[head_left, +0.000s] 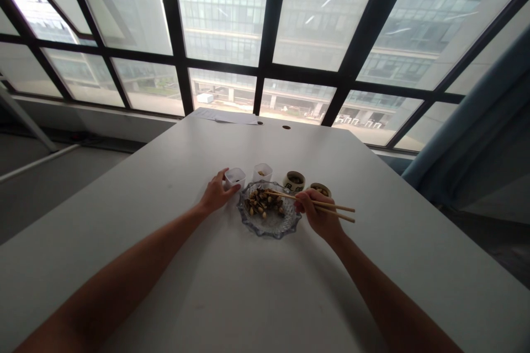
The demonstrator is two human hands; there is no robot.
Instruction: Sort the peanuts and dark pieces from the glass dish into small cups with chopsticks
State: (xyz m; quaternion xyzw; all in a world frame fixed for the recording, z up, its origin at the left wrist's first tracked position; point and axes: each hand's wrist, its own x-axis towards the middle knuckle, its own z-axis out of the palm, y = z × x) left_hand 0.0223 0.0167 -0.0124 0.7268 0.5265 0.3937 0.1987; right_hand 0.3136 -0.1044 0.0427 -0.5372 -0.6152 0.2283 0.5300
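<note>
A person's right hand [322, 215] grips chopsticks [339, 207] at a glass bowl [271, 227] holding mixed brown-and-pale pieces [256, 202], the left hand [214, 194] curled round a plastic cup [234, 173] beside the bowl, other cups [294, 188] beyond it already partly filled, much apparently left.

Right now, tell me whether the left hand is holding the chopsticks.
No, the chopsticks are in the right hand, while the left hand holds a small clear cup.
</note>
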